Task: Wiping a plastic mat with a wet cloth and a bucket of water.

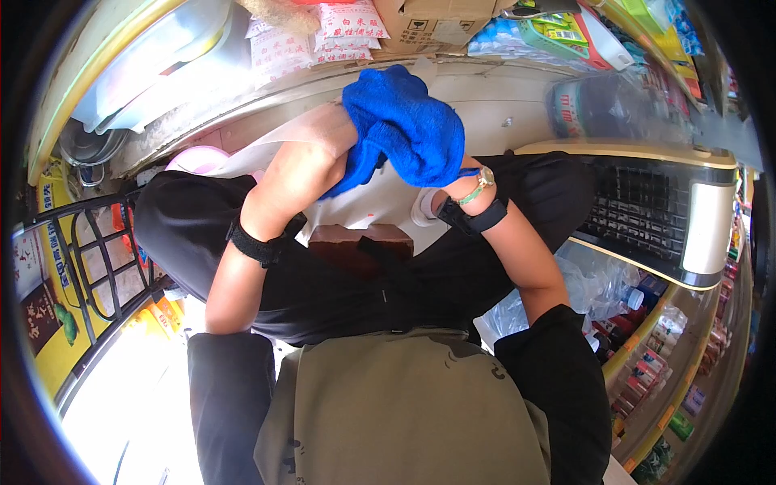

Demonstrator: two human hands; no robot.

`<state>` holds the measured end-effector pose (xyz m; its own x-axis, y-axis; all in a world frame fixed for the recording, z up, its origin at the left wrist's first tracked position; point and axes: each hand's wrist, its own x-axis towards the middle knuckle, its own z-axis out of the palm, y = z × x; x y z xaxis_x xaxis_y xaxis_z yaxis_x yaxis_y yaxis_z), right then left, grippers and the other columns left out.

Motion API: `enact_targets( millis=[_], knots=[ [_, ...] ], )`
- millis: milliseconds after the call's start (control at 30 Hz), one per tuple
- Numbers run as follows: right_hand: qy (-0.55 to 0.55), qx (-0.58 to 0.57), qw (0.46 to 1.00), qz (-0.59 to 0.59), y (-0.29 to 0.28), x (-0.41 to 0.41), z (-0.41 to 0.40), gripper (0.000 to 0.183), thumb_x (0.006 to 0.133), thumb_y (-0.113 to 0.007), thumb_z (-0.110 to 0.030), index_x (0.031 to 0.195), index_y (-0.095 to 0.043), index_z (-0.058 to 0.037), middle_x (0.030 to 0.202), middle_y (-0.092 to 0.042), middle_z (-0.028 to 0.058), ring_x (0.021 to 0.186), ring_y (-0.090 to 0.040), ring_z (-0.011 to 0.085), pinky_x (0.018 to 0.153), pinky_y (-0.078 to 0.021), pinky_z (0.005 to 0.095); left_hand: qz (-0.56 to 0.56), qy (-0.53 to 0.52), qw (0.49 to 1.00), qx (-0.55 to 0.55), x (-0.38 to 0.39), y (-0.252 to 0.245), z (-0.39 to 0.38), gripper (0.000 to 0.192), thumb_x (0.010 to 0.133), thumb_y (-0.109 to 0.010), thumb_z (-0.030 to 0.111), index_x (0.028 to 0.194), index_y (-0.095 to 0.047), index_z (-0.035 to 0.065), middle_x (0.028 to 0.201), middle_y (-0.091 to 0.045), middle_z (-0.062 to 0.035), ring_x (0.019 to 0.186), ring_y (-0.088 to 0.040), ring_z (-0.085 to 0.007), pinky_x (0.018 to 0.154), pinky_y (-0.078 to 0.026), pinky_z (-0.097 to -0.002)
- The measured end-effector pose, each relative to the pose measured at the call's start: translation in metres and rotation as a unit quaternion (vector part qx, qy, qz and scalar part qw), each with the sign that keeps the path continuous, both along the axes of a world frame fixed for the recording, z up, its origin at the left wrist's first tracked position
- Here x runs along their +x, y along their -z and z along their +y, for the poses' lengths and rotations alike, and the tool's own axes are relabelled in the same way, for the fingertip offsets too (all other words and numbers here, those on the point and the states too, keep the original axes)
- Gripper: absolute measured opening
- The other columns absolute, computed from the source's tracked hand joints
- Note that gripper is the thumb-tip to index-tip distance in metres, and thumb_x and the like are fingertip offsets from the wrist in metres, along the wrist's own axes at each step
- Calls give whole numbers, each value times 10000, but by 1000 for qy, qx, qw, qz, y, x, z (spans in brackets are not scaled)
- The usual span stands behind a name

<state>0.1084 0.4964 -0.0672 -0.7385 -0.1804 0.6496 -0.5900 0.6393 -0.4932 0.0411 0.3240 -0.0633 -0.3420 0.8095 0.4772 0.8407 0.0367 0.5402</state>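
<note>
A bright blue cloth (412, 127) is bunched up in front of me, above my spread knees. My right hand (462, 173) goes into its right side; the fingers are hidden in the folds, and the cloth wraps over them. My left hand (324, 167) meets its left edge, with the fingers hidden. A translucent plastic piece (315, 128) lies over part of that hand and stretches left from the cloth. Whether my left fingers grip the plastic or the cloth is not visible. Below the cloth, between my legs, is a reddish-brown block-like object (357, 239).
A pink basin (200, 159) sits beyond my left knee, near a black metal rack (103, 260). By my right knee stands a cream-and-black appliance with a grille (636, 200). Ahead are printed bags (348, 30), a cardboard box (430, 27) and a large bottle (594, 106). Shelves (655, 388) hold goods.
</note>
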Motion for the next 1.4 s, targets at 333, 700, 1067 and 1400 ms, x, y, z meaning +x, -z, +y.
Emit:
enact_targets(
  millis=[333,700,1067,1400],
  knots=[
    [4,-78,992,-102,-22,24,-23,296,822,-564,-114,1104,-596,-30,1035,-610,179,953,-578,367,808,-473,369,-17,-28,999,11,1,7,-2,214,638,-569,-61,847,-556,-13,830,-561,-187,807,-527,-402,719,-443,-430],
    [20,-60,988,-140,-2,6,4,246,813,-570,-151,1040,-630,-75,985,-620,160,873,-578,344,755,-467,373,17,18,992,-124,7,10,-3,272,650,-578,-35,921,-570,-11,928,-547,-222,882,-529,-410,738,-459,-430],
    [-48,-89,993,-58,-15,22,-38,268,837,-556,-205,1048,-592,-44,976,-594,172,896,-553,373,825,-420,468,-40,28,999,-13,11,15,-14,425,732,-660,154,1131,-561,47,1129,-576,-163,1049,-515,-370,914,-399,-416],
    [-20,-58,984,-167,-8,9,-11,233,836,-552,-180,1012,-630,-51,974,-631,148,843,-595,341,744,-470,388,-49,97,925,-363,9,-16,-2,281,692,-572,60,972,-603,68,964,-589,-168,932,-552,-346,764,-464,-373]
  ],
)
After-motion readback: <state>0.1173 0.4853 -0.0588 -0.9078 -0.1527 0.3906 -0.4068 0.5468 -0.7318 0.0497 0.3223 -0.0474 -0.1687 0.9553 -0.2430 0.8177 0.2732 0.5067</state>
